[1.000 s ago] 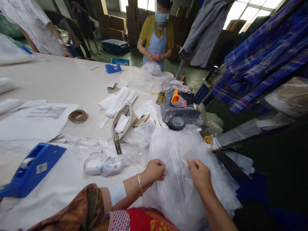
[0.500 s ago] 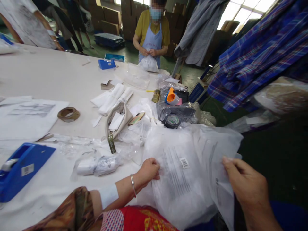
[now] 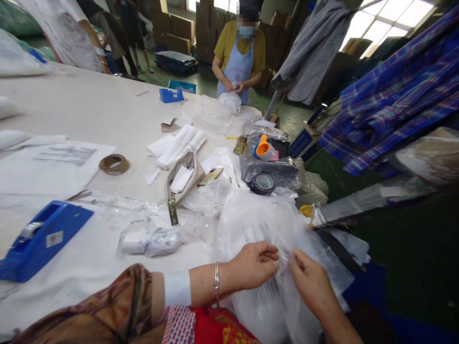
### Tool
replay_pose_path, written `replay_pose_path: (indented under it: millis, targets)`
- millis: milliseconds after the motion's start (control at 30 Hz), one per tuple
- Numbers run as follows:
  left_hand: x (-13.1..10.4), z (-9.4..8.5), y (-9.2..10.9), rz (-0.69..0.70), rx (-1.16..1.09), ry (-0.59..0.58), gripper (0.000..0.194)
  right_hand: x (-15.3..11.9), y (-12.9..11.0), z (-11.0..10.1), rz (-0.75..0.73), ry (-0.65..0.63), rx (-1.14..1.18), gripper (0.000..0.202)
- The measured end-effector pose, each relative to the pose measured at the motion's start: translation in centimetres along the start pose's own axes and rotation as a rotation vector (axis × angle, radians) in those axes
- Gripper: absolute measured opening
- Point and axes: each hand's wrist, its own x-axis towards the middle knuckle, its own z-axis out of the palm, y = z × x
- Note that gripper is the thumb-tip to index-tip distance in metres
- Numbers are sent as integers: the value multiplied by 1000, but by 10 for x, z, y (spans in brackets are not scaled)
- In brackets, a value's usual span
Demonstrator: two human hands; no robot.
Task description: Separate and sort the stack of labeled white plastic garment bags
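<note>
A frosted clear plastic bag [image 3: 229, 224] with white contents lies at the table's near right edge, and printed lines show through it. My right hand [image 3: 311, 282] pinches a gathered fold of the bag between thumb and fingers. Close beside it, my left hand [image 3: 256, 263] is closed, its curled fingertips at the same fold over the bag's middle. The bag's barcode label is hidden from view. To the left lies a clear wrapped white roll [image 3: 152, 242] on the table.
A blue tape dispenser [image 3: 53, 239] stands at left, near a brown tape roll [image 3: 114, 164]. A beige pouch [image 3: 184, 177] and black tape roll [image 3: 261, 183] lie beyond the bag. A person in a blue apron [image 3: 239, 62] stands across the table; clothes [image 3: 401, 95] hang at right.
My right hand has moved left, bringing the bag's loose right side over its middle. My left hand has moved right to meet it. The view has shifted slightly.
</note>
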Motion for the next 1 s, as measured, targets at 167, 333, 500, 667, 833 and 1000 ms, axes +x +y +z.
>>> replay_pose_path:
  millis: [167,333,500,667,833,1000]
  targets:
    - [-6,-35,-24,-27,289,233,27,10,20,-80,221,263,-153,49]
    - [4,-76,-44,57,490,589,39,6,20,-111,323,387,-215,52]
    - [21,-91,-43,51,544,639,32,5,-2,-88,221,322,-192,48]
    - [23,-91,-37,37,615,608,10,6,-8,-68,169,257,-201,47]
    - [20,-88,-39,28,476,528,12,5,-2,-64,176,253,-202,46]
    - [17,-80,-32,85,455,550,12,6,0,-61,179,262,-197,46]
